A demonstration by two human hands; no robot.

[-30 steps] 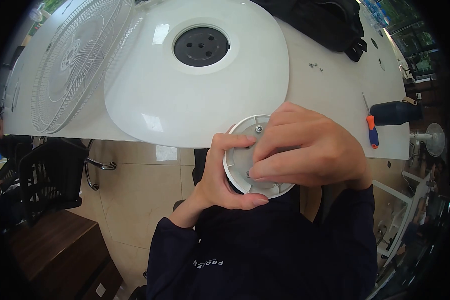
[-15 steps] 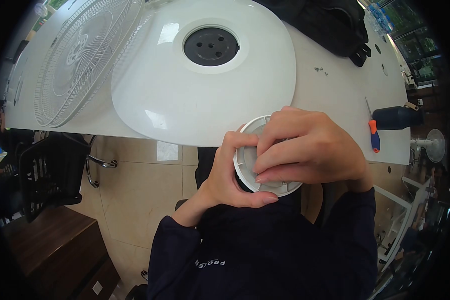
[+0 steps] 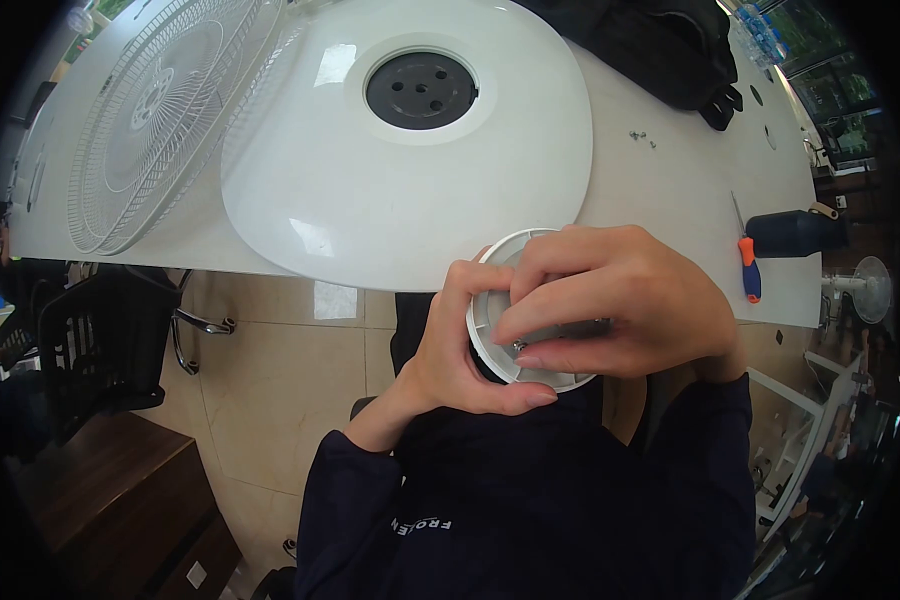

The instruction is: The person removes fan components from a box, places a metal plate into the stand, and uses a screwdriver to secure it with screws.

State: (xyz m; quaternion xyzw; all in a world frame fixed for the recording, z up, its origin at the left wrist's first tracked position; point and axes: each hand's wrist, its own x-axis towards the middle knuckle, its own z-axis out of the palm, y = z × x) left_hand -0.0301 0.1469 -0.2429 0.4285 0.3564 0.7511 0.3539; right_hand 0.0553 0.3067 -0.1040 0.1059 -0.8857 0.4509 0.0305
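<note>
My left hand (image 3: 450, 345) is wrapped round the side of a white round plastic part (image 3: 482, 340), its thumb along the near rim. The part is open at the top, with ribs inside its rim, and is held tilted above my lap at the table's front edge. My right hand (image 3: 620, 295) reaches over the opening, thumb and fingers pinched round a small metal screw (image 3: 519, 346) inside the part. Much of the part's inside is hidden by my right hand. Behind it lies a large white fan base (image 3: 400, 210) with a black round centre plate (image 3: 422, 92).
At the left a white fan grille (image 3: 160, 120) leans on the base. Several loose screws (image 3: 642, 137), a screwdriver (image 3: 748, 265), a dark bottle (image 3: 792, 235) and a black bag (image 3: 650, 50) are on the white table (image 3: 660, 210). A black chair (image 3: 110, 340) stands left.
My right hand's fingers have shifted slightly inside the white part, and the small screw now shows between finger and thumb. My left hand keeps its hold.
</note>
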